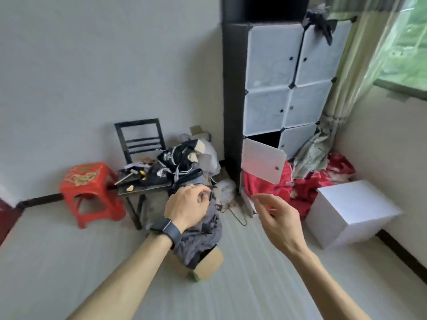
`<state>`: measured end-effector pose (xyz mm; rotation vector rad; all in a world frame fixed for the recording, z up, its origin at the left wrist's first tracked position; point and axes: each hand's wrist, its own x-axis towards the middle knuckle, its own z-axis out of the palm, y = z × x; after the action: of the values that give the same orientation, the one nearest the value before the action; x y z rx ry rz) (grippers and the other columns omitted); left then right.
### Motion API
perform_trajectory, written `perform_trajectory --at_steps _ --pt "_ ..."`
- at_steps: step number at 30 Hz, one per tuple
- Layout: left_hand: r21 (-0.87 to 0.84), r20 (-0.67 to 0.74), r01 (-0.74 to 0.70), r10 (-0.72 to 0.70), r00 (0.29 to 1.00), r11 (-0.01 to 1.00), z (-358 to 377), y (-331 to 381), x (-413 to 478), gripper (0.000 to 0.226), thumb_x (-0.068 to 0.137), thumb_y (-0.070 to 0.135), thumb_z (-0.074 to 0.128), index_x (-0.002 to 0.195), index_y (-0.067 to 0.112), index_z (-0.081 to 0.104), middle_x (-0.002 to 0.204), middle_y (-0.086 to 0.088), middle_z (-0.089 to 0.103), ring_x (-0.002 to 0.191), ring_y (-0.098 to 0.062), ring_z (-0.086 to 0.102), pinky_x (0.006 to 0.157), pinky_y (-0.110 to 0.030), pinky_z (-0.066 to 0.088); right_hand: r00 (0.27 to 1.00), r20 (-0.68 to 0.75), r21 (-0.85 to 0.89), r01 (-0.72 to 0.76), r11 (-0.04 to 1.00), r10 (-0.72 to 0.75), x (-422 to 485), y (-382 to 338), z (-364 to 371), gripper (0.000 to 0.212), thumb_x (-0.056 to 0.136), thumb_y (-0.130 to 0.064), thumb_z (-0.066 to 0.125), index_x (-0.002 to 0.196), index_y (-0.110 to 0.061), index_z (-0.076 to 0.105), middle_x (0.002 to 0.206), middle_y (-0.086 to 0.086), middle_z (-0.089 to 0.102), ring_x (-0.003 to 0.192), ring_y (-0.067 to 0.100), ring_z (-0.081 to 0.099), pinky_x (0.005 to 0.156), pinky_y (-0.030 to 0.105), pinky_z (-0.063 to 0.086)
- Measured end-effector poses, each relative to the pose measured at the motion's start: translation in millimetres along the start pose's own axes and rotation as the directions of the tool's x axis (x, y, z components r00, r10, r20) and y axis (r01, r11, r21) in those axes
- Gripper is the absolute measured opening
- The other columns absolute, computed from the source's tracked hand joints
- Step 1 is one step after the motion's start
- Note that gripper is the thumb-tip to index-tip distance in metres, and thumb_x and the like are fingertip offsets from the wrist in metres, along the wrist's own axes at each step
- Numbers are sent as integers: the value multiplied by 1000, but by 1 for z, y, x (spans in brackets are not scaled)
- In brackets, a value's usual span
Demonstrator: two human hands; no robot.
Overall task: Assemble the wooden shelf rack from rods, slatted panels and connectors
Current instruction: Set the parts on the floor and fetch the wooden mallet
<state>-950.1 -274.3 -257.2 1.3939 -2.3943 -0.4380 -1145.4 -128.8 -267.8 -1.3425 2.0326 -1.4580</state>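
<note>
Head view: I see 2 bare arms reaching out at frame centre.
Left hand (187, 207): curled around something small and dark; I cannot tell what.
Right hand (278, 219): fingers apart, empty.
Rack parts: I cannot make out any.
Cube cabinet (288, 84): upper right.

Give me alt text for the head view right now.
Two bare hands reach forward over the floor: the left hand, wearing a watch, pinches something small and dark, the right hand is open and empty. Ahead stand a red stool, a cluttered chair and a cube cabinet.
</note>
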Motion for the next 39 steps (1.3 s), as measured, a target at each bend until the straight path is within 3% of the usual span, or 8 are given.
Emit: perform_trajectory --at_steps 4,8,12,17,22,30,34,39 --pt "32 -120 198 -193 974 980 -61 -120 1 23 96 34 52 113 39 68 108 12 66 104 -15 61 71 -28 45 963 225 -39 159 987 -146 39 -45 112 15 97 -28 64 105 -33 76 104 -28 67 99 1 63 85 28 54" --pt "12 -236 333 -321 917 943 -113 -243 15 24 95 34 53 113 38 68 107 11 67 101 -17 64 74 -32 53 887 396 -48 277 960 -237 82 -86 237 20 98 -29 63 114 -33 74 111 -23 67 103 -13 55 85 7 42" --pt "4 -258 450 -434 863 893 -152 -356 30 24 95 35 53 115 38 66 111 11 67 100 -17 65 70 -29 50 809 531 -71 340 938 -254 123 -133 355 25 100 -30 60 123 -33 69 117 -19 63 115 10 56 94 24 44" --pt "-27 -229 543 -534 814 839 -175 -452 43 24 94 37 52 115 40 64 113 11 65 98 -15 65 69 -27 48 758 603 -88 372 924 -247 160 -168 451 28 100 -33 59 126 -35 67 118 -19 61 113 10 52 92 23 40" --pt "-65 -147 554 -557 818 830 -179 -517 72 24 96 36 52 117 39 62 106 13 60 102 -12 63 74 -29 52 764 629 -75 247 966 -146 186 -160 524 26 99 -33 60 124 -36 68 119 -18 64 111 9 59 95 29 49" --pt "-20 24 556 -556 831 831 -140 -623 174 26 96 34 51 119 39 62 116 11 62 108 -14 61 82 -34 53 730 679 -133 19 991 77 241 -106 655 22 99 -31 62 119 -37 68 113 -20 67 104 -7 60 80 3 41" --pt "4 123 589 -584 802 808 -103 -686 248 27 97 35 49 121 41 59 119 11 61 111 -14 60 85 -34 53 667 703 -206 -141 968 247 285 -66 736 19 99 -31 62 115 -39 67 110 -14 70 105 2 65 91 20 51" --pt "93 306 574 -572 761 814 -55 -754 324 32 98 36 47 128 38 56 129 8 57 116 -14 57 81 -30 52 496 707 -416 -286 863 505 340 -29 832 28 98 -39 59 124 -30 64 109 -12 71 102 10 67 93 32 54"
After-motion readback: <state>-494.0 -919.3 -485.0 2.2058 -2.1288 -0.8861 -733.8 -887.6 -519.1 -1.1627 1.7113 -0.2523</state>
